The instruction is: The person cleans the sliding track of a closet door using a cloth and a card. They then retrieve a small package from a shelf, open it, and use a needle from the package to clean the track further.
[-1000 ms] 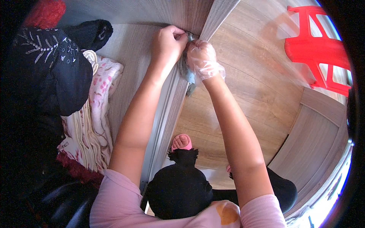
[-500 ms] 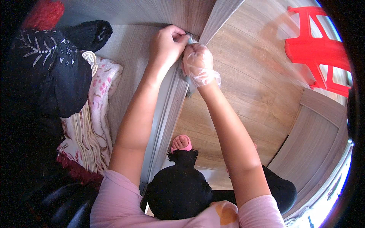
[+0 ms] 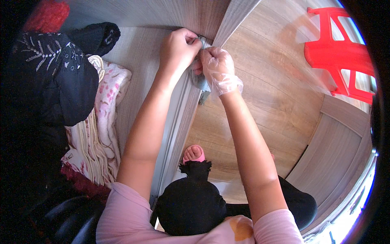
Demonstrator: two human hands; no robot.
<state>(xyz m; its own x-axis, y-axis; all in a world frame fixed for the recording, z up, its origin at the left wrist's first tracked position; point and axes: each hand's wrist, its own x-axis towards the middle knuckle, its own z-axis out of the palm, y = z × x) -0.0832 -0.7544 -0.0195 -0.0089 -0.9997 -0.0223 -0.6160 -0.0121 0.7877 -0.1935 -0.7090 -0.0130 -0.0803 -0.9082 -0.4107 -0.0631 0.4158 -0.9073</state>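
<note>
My bare left hand (image 3: 178,51) is closed in a pinch at the inner corner of the wooden cabinet, its fingertips at the upper end of a thin grey-green cloth (image 3: 200,82). Right beside it, my right hand (image 3: 218,67), in a clear plastic glove, is curled around the same cloth, with part of it hanging below the fingers. Both hands are over the cabinet's front edge (image 3: 185,110), which has a pale track along it. The fingertips of the right hand are partly hidden.
Folded floral fabric (image 3: 109,89) and black clothing (image 3: 61,77) lie on the cabinet base at left, with a fuzzy red item (image 3: 48,15) behind. An upright panel (image 3: 233,20) borders the corner. A red plastic stool (image 3: 335,55) is at right on the wooden floor (image 3: 260,89).
My right hand has shifted slightly right and down, turning at the wrist, and more of the cloth shows below it. My left hand has stayed nearly in place.
</note>
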